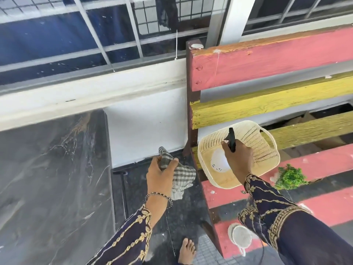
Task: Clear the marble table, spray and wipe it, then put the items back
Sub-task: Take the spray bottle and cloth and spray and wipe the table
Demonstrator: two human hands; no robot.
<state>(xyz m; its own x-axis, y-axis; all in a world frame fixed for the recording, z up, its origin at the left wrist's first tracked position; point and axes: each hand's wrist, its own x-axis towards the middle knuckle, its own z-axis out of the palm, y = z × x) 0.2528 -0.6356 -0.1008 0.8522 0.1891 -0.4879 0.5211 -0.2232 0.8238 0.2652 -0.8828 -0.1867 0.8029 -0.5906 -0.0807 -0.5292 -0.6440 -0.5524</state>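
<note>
Dark marble table (47, 178) at left. Painted slatted bench (267, 60) at right, bearing a cream woven basket (265, 148) and a green sprig (290, 177) just beside it. Left hand (159, 175) gripping a checked cloth (183, 175). Right hand (238, 159) curled round a spray bottle (231, 139) over the basket. Probably the spraying step. Next: swing left, aim at the marble.

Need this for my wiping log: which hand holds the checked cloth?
The left hand, which grips the checked cloth; the right hand instead holds a black sprayer above the cream basket.
</note>
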